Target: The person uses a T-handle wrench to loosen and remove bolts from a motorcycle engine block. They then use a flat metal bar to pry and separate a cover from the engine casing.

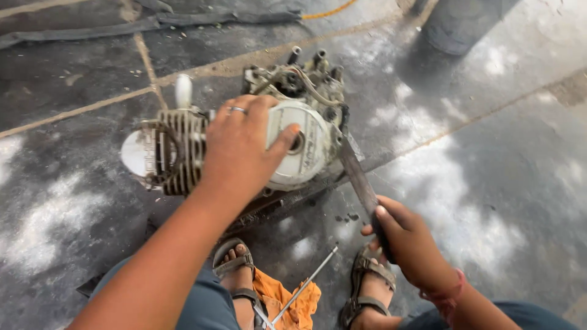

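Observation:
A small grimy engine (306,91) lies on the dark floor, with a finned cylinder (177,153) at its left and a round pale side cover (306,153) facing up. My left hand (241,146), with a ring on one finger, rests flat on top of the engine, fingers spread over the cover. My right hand (409,241) grips the handle of a long flat metal tool (358,174). Its blade points up and its tip touches the right edge of the cover.
My two sandalled feet (235,269) stand close under the engine. An orange rag (287,302) and a thin metal rod (306,284) lie between them. A dark hose (153,24) runs along the far floor, and a grey cylinder (458,21) stands at top right.

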